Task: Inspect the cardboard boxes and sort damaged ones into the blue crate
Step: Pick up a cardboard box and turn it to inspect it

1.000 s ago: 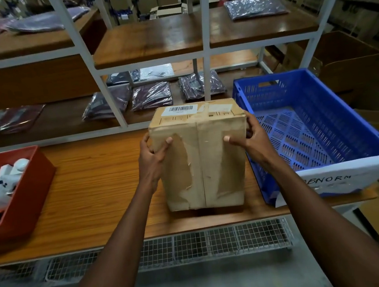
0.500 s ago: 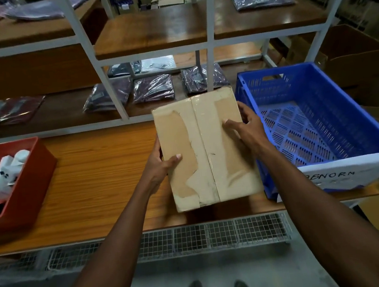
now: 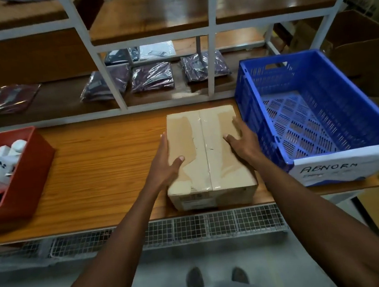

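I stand at a wooden desk (image 3: 96,157) and look down at my 2 bare arms reaching forward. Between my hands sits 1 cardboard box (image 3: 206,158), resting near the front edge of the desk, toward its right end. Its top face is sealed with clear tape along the middle seam, and patches of the brown outer paper are torn away on both sides of that seam.

My left hand (image 3: 166,163) clasps the box's left side, fingers running along that side and the thumb bent over onto the top face. My right hand (image 3: 242,141) lies on the right part of the top face, fingers nearly straight and spread, thumb pointing in toward the seam; it presses rather than grips.

Just beside the box, on its right, stands the blue crate (image 3: 257,112) at the desk's right end, its perforated floor showing. A white label (image 3: 336,167) on its near wall reads "ABNORM" in handwriting.

At the desk's left end sits a red bin (image 3: 31,181) holding small white items. Behind the desk, white-framed shelves (image 3: 109,81) carry clothing in plastic bags (image 3: 152,77).
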Tool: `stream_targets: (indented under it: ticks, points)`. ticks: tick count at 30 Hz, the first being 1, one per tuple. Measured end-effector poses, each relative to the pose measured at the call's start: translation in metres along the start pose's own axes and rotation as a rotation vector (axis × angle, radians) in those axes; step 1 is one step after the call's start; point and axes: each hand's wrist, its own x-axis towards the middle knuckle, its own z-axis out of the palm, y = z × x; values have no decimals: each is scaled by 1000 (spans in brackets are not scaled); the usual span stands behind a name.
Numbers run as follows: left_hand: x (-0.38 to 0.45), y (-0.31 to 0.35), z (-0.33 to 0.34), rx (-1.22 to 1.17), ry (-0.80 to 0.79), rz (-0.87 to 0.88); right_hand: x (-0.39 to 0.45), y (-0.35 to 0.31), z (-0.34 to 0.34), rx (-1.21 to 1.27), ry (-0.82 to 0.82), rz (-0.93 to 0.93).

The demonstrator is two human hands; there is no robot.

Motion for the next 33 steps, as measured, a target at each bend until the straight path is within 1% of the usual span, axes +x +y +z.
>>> stream_targets:
  ticks: [2, 4, 7, 8, 9, 10, 11, 13, 14, 16, 18, 20, 23, 25, 27, 30, 33]
  points:
    - [-1, -4, 6, 60, -2, 42, -3, 2, 1, -190, -97, -60]
    - [1, -9, 9, 95, 4, 58, -8, -2, -4, -358, -296, -91]
    - [2, -5, 14, 67, 50, 68, -16, -6, -15, -553, -658, -24]
    - [1, -3, 15, 55, 61, 69, -17, -6, -17, -589, -728, -20]
    - [1, -3, 16, 60, 63, 73, -19, -5, -18, -607, -757, -28]
    - [1, -4, 16, 105, 44, 94, -21, -2, -19, -604, -755, -41]
    - [1, -8, 15, 188, -8, 128, -23, 1, -19, -590, -732, -55]
    - [-7, -16, 13, 384, -161, 200, -26, 9, -19, -558, -661, -92]
    - [-13, -20, 12, 470, -214, 251, -29, 11, -19, -550, -619, -114]
    - [-25, -25, 9, 608, -235, 369, -37, 14, -18, -571, -551, -160]
    - [-30, -31, 10, 697, -232, 436, -50, 16, -16, -628, -473, -228]
    - [-28, -36, 12, 659, -219, 453, -67, 21, -14, -650, -438, -276]
    - [-28, -44, 16, 561, -183, 516, -80, 28, -13, -727, -497, -303]
    - [-30, -49, 18, 518, -157, 542, -82, 24, -14, -788, -497, -317]
    - [-33, -53, 20, 478, -131, 562, -87, 21, -14, -783, -428, -347]
    - [-39, -53, 24, 408, -77, 570, -101, 32, -7, -611, -267, -483]
    - [-44, -53, 27, 403, -7, 582, -108, 49, 0, -485, -143, -611]
